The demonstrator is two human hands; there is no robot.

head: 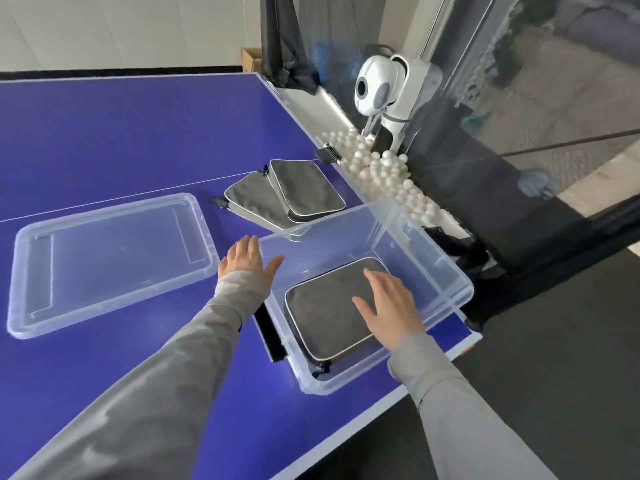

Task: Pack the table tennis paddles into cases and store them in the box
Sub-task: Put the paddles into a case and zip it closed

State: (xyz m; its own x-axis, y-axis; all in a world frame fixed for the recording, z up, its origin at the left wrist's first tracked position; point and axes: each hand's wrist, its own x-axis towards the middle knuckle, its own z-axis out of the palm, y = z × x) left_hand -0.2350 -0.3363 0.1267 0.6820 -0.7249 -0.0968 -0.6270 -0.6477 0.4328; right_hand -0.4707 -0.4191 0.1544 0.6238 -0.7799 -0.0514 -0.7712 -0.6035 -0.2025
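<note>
A clear plastic box (pixel 446 271) stands on the blue table near its right edge. Inside it lies a black zipped paddle case (pixel 322 317) with white piping. My right hand (pixel 389 306) hovers open over that case, fingers spread, holding nothing. My left hand (pixel 247 259) is open just outside the box's left wall, beside its rim. Two more black cases lie overlapping beyond the box: the upper one (pixel 306 190) rests on the lower one (pixel 252 202). No bare paddle is visible.
The box's clear lid (pixel 31 271) lies flat on the table to the left. A trough of several white balls (pixel 388 171) and a white ball machine (pixel 377 88) sit past the table's right edge, with black netting behind. A dark flat object (pixel 270 337) lies by the box.
</note>
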